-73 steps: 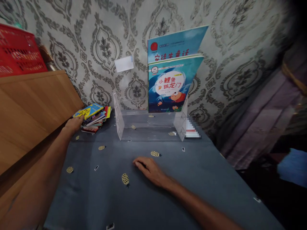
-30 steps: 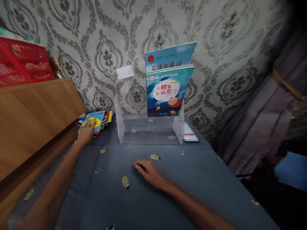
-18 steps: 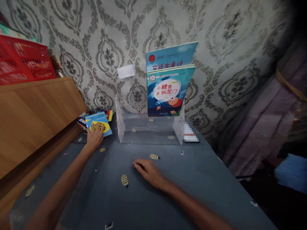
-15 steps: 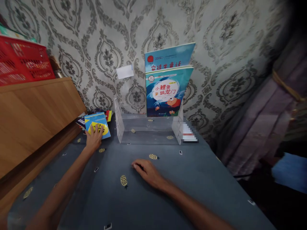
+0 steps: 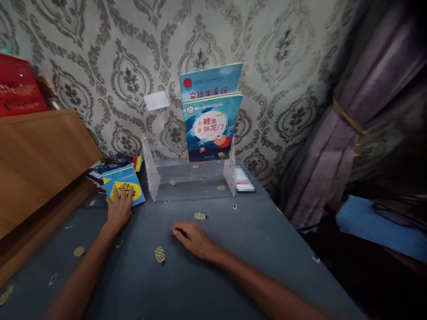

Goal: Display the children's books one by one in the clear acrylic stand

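The left hand (image 5: pixel 119 208) lies open and flat, palm down, with its fingers spread on a blue book (image 5: pixel 124 189). The book has a yellow oval on its cover. The dark characters in the oval are partly under the fingers and cannot be read. This book lies flat on the desk (image 5: pixel 253 240), at the near edge of a loose pile of books (image 5: pixel 111 165) and just left of a clear plastic stand (image 5: pixel 191 180).

The right hand (image 5: pixel 192 238) rests palm down on the desk's blue-grey cloth with the fingers loosely bent, holding nothing. It is well apart from the blue book and in front of the stand.

Two books stand upright in the right half of the stand. The front book (image 5: pixel 211 129) shows a cartoon fish and the title 小鲤鱼跳龙门. The back book (image 5: pixel 210 81) rises above it, with a red circle and the title 安徒生童话.

A small white card (image 5: pixel 156 100) shows above the stand's left side, with no writing that can be made out. The label (image 5: pixel 245 182) at the stand's right end is blurred. The cloth has a scattered yellow print.

A wooden cabinet (image 5: pixel 36 155) stands to the left with a red basket (image 5: pixel 18 89) on top. A tied-back curtain (image 5: pixel 333 133) hangs to the right.
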`<state>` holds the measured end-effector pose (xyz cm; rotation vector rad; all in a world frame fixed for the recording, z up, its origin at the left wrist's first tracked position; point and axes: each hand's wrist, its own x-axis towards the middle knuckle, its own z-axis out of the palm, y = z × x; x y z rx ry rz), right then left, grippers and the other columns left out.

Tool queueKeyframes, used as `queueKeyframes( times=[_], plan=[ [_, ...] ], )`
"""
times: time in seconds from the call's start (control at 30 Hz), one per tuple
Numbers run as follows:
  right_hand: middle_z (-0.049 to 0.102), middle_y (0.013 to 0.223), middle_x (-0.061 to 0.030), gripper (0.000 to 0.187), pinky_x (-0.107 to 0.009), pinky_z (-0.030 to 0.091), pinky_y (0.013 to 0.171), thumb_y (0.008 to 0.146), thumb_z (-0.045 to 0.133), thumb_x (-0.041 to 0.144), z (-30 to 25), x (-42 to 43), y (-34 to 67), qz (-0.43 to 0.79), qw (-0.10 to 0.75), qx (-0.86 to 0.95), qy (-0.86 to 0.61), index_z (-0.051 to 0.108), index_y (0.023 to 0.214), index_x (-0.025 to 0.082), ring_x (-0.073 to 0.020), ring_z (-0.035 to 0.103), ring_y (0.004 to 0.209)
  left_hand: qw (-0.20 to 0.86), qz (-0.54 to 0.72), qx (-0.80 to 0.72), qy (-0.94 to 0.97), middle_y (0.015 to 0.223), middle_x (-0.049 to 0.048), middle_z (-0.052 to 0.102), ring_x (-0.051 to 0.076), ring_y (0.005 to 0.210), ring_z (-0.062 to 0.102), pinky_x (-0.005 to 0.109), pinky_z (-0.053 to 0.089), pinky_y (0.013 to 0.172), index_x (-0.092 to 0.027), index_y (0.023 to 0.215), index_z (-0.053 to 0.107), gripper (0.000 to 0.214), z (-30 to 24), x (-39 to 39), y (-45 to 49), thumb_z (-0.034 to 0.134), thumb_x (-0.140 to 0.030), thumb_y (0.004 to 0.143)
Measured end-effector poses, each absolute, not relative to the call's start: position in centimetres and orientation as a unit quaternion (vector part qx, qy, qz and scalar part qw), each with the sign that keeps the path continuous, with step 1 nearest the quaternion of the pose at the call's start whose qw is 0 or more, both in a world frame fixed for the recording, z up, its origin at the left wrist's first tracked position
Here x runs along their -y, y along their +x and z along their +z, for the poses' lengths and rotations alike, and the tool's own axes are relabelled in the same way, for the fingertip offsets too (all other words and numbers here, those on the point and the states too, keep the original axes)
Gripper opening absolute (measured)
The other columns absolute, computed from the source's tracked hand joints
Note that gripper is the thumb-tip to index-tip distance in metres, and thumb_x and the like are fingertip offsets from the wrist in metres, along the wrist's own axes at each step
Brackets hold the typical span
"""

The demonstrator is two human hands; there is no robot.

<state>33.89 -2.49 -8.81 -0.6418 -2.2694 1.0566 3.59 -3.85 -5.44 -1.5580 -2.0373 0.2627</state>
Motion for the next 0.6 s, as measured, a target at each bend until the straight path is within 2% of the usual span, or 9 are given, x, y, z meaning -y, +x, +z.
queueKeyframes(
  times=[0.17,0.3,0.37,0.5,0.6],
  plan=[
    [0.072,0.092,-0.0048,0.019,-0.027,0.047,0.081,0.097,0.051,0.019,-8.9,2.5,33.9,0.38,0.268,0.849,-0.249,0.07,0.094,0.017,-0.0168,0.063,0.084,0.286,0.121,0.748,-0.586,0.157,0.0258,0.036,0.05,0.141,0.034,0.064,0.046,0.095,-0.015,0.152,0.04,0.065,-5.3,4.7,4.4,0.044,-0.015,0.087],
    [0.072,0.091,-0.0039,0.019,-0.026,0.047,0.079,0.096,0.051,0.018,-9.0,2.4,33.9,0.373,0.263,0.854,-0.248,0.07,0.093,0.017,-0.0163,0.063,0.083,0.28,0.127,0.742,-0.596,0.156,0.0234,0.039,0.049,0.141,0.035,0.065,0.045,0.096,-0.019,0.151,0.044,0.064,-5.8,5.4,4.8,0.041,-0.013,0.087],
    [0.073,0.093,-0.0043,0.018,-0.027,0.047,0.08,0.096,0.052,0.017,-9.0,2.4,33.9,0.369,0.264,0.855,-0.25,0.07,0.096,0.017,-0.0167,0.064,0.085,0.249,0.139,0.742,-0.607,0.155,0.0207,0.042,0.046,0.141,0.037,0.063,0.046,0.097,-0.021,0.15,0.046,0.063,-6.1,5.8,5.0,0.039,-0.012,0.088],
    [0.074,0.096,-0.0056,0.018,-0.026,0.048,0.081,0.095,0.053,0.017,-9.0,2.4,33.8,0.362,0.267,0.857,-0.252,0.071,0.099,0.017,-0.0174,0.066,0.087,0.135,0.168,0.762,-0.611,0.152,0.016,0.048,0.035,0.134,0.051,0.049,0.053,0.093,-0.023,0.152,0.04,0.065,-6.4,6.6,5.7,0.03,-0.009,0.09],
    [0.075,0.096,-0.0062,0.018,-0.026,0.047,0.08,0.095,0.054,0.017,-9.0,2.4,33.7,0.359,0.266,0.859,-0.248,0.072,0.099,0.016,-0.0174,0.066,0.087,0.095,0.193,0.766,-0.606,0.154,0.0171,0.044,0.034,0.132,0.054,0.047,0.053,0.095,-0.02,0.155,0.034,0.067,-5.9,7.2,6.3,0.03,-0.009,0.09]
  ],
)
